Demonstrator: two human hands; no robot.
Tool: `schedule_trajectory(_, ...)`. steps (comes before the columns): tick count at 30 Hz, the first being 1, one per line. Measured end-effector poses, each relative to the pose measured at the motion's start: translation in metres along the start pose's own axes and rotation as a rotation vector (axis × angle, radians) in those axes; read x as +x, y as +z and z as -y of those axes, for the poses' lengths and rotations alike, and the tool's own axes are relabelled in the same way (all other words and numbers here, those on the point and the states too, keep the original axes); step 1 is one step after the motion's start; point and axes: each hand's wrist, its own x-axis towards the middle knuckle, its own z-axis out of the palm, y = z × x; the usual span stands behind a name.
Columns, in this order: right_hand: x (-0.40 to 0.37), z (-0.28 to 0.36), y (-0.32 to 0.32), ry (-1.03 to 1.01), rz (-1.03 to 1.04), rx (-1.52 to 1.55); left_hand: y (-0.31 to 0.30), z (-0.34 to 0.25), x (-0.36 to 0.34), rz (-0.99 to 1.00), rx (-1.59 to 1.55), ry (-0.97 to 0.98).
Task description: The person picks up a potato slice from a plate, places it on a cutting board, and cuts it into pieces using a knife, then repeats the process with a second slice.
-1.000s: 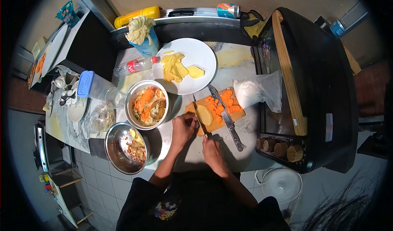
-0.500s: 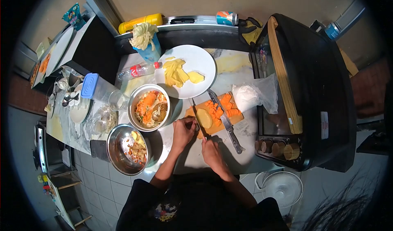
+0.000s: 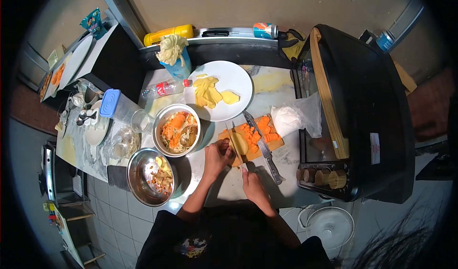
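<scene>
My right hand (image 3: 256,187) is closed round the handle of a kitchen knife (image 3: 238,153). The blade points away from me, across a peeled yellow potato (image 3: 242,144) on the wooden cutting board (image 3: 232,162). My left hand (image 3: 217,159) has its fingers bent and pinched at the potato's left side, left of the blade; the fingertips are partly hidden. Orange carrot pieces (image 3: 264,125) lie on the board's far right. A second, larger knife (image 3: 267,158) rests across the board, its dark handle over the near edge.
Potato slices (image 3: 206,92) lie on a white plate (image 3: 236,73). To the left stand a white pot (image 3: 156,135) of shredded food and a steel bowl (image 3: 136,173) with peelings. A bag of white powder (image 3: 288,120) sits beside the black oven (image 3: 372,111).
The view has shifted slightly, so the whole table sits lower. The knife in my right hand has moved to the right, over the potato, and my left fingers have followed to its side.
</scene>
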Motion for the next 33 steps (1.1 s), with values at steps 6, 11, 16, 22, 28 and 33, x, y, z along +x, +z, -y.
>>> schedule_trajectory(6, 0.002, -0.012, -0.007, -0.005, -0.034, 0.054, -0.001, -0.009, 0.001, -0.001, 0.021, -0.023)
schedule_trajectory(11, 0.002, -0.016, -0.011, 0.0, -0.04, 0.039, -0.001, -0.008, 0.001, 0.002, 0.082, -0.003)
schedule_trajectory(16, 0.001, -0.017, -0.016, 0.028, -0.056, 0.018, -0.002, -0.011, 0.002, 0.007, 0.069, -0.029)
schedule_trajectory(22, 0.003, -0.021, -0.019, 0.017, -0.075, -0.001, -0.002, -0.01, 0.003, 0.017, 0.046, -0.076)
schedule_trajectory(28, 0.002, -0.022, -0.025, 0.049, -0.056, -0.018, -0.003, -0.009, 0.002, 0.018, 0.04, -0.078)
schedule_trajectory(33, -0.001, -0.028, -0.025, 0.063, -0.059, -0.077, -0.002, -0.009, 0.002, 0.017, 0.019, -0.086)
